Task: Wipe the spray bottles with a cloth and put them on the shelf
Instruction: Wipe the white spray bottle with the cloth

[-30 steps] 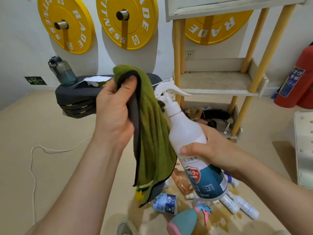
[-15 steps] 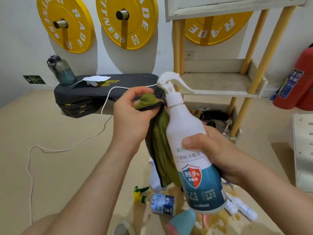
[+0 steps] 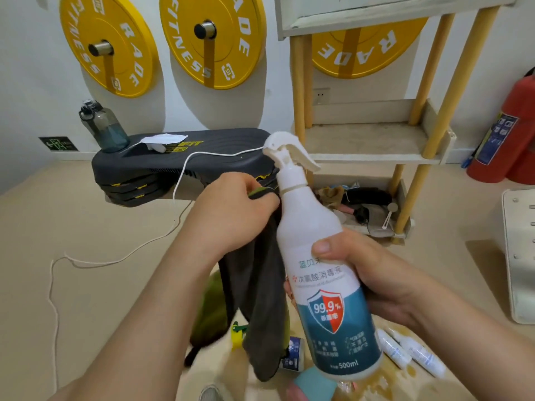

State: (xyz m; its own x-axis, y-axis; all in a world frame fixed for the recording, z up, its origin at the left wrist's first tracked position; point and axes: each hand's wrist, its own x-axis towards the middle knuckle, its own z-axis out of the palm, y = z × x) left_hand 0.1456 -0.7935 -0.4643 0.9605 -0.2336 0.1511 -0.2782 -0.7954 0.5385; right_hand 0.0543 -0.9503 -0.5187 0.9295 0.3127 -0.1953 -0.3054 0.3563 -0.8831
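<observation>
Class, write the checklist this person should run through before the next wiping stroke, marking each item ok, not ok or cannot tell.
1. Right hand grips the spray bottle securely: ok.
2. Left hand holds the cloth at the bottle's neck: ok.
3. Trigger untouched: ok.
4. Far side of the bottle clean: cannot tell, hidden.
5. Room on the middle shelf: ok.
6. Floor below dry: not ok, brownish puddle among small bottles.

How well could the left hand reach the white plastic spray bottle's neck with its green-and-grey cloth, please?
Probably yes: the left hand, gripping the cloth, is right beside the neck of the spray bottle held in the right hand, nothing between.
</observation>
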